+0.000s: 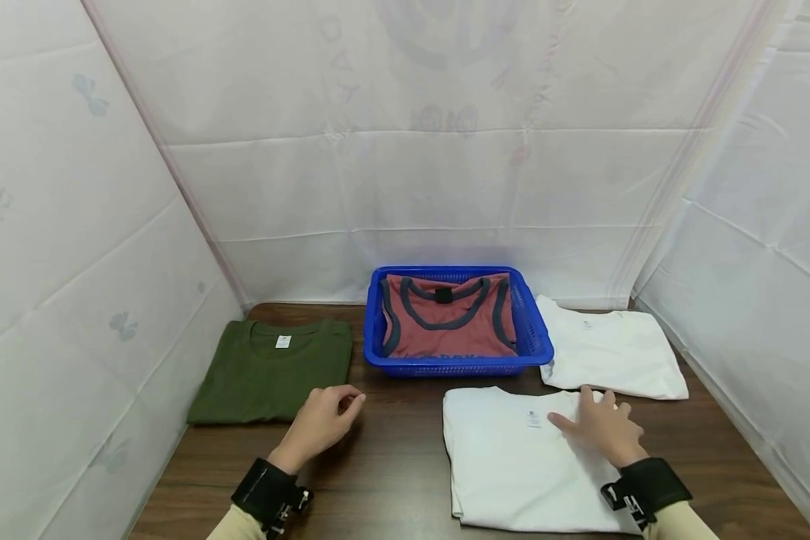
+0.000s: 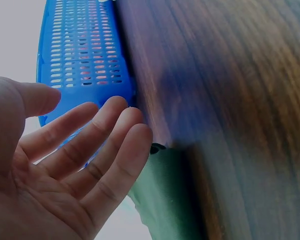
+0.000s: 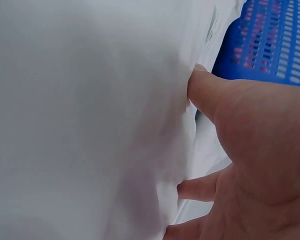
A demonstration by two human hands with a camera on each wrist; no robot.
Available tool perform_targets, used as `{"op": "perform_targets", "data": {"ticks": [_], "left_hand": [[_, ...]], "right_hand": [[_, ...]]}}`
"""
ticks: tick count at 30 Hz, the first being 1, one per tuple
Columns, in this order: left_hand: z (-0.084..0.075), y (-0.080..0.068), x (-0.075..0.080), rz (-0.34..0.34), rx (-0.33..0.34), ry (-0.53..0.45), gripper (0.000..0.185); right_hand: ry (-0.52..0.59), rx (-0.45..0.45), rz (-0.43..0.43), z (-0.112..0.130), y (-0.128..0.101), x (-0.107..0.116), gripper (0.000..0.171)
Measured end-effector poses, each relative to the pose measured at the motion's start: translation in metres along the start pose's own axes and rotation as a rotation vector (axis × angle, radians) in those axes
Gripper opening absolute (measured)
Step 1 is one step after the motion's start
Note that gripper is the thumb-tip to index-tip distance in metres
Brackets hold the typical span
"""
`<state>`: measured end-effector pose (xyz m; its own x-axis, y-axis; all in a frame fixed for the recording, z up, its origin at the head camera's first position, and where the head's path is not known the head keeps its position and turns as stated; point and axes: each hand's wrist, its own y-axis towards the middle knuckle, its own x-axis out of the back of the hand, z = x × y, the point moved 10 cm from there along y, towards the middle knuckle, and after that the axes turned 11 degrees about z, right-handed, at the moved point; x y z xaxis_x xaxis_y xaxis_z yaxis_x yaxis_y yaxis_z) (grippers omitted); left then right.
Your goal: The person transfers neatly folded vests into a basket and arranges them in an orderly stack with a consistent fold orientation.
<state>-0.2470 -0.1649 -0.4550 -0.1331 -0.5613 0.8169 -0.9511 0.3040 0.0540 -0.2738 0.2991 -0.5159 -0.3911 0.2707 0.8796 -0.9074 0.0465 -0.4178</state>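
Note:
A folded white T-shirt (image 1: pixel 506 457) lies at the front right of the table, its neck label facing up. My right hand (image 1: pixel 597 427) rests on that shirt's upper right part, thumb and fingers spread; the right wrist view shows the fingertips touching the white cloth. Beside the folded dark green T-shirt (image 1: pixel 290 375), my left hand (image 1: pixel 320 420) hovers over the table with fingers loosely bent and nothing in them. In the left wrist view its palm is bare, with the blue basket (image 2: pixel 85 50) beyond the fingers.
A blue plastic basket (image 1: pixel 459 366) stands at the back middle, holding a folded reddish shirt (image 1: pixel 439 341) with grey trim. Another folded white shirt (image 1: pixel 614 352) lies right of it. White cloth walls (image 1: pixel 405 195) enclose the brown wooden table (image 1: pixel 378 465) at the back and sides.

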Motion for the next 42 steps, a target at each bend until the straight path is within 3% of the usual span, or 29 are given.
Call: {"op": "perform_targets", "data": {"ticks": [9, 14, 18, 23, 29, 34, 42], "left_hand": [[0.004, 0.0, -0.008, 0.036, 0.016, -0.033, 0.016], [0.009, 0.0, -0.017, 0.107, 0.043, -0.227, 0.024], [0.012, 0.0, -0.025, 0.16, 0.078, -0.407, 0.032], [0.013, -0.001, -0.032, 0.192, 0.107, -0.56, 0.036], [0.014, -0.001, -0.04, 0.231, 0.126, -0.627, 0.041], [0.011, -0.003, -0.048, 0.284, 0.122, -0.704, 0.044], [0.005, -0.008, -0.059, 0.348, 0.166, -0.786, 0.052]], "right_hand": [[0.016, 0.065, -0.003, 0.017, 0.0, 0.002, 0.103], [0.049, 0.182, -0.065, 0.018, -0.004, 0.018, 0.089], [0.066, 0.247, -0.106, 0.005, -0.01, 0.034, 0.084], [0.103, 0.227, -0.03, -0.016, -0.01, 0.038, 0.092], [0.103, 0.239, 0.087, -0.022, -0.007, 0.027, 0.091], [0.144, 0.298, 0.093, -0.014, -0.007, 0.023, 0.077], [0.174, 0.308, 0.07, -0.002, -0.006, 0.014, 0.072]]}}
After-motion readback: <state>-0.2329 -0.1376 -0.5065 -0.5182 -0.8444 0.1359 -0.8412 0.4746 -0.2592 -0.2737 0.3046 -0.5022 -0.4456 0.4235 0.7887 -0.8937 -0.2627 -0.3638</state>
